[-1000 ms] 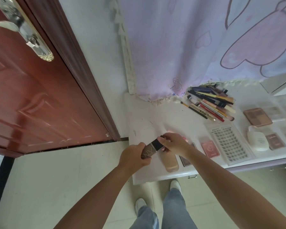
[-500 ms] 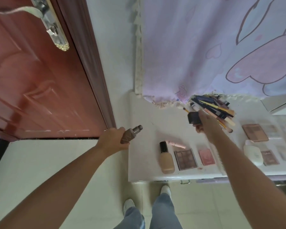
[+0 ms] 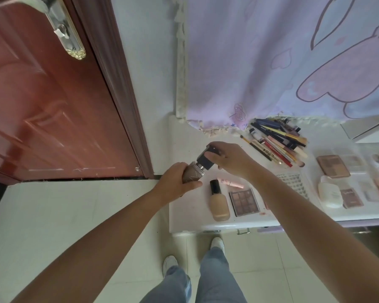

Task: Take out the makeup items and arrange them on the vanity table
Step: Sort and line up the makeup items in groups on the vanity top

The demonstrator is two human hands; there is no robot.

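We count two bottles: one lies on the table (image 3: 184, 215); left hand (image 3: 176, 179) grips the other bottle (image 3: 193, 174), right hand (image 3: 230, 159) holds its cap (image 3: 207, 158).

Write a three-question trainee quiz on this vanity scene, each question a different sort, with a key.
1. True or false: the left hand grips the brown glass foundation bottle.
2. Multiple choice: the right hand holds A) a pink tube, B) the black square cap, C) a brush.
3. Fill in: the beige foundation bottle with a black cap lies on the white vanity table just left of the brown eyeshadow ____.

Key: 1 true; 2 B; 3 palette.
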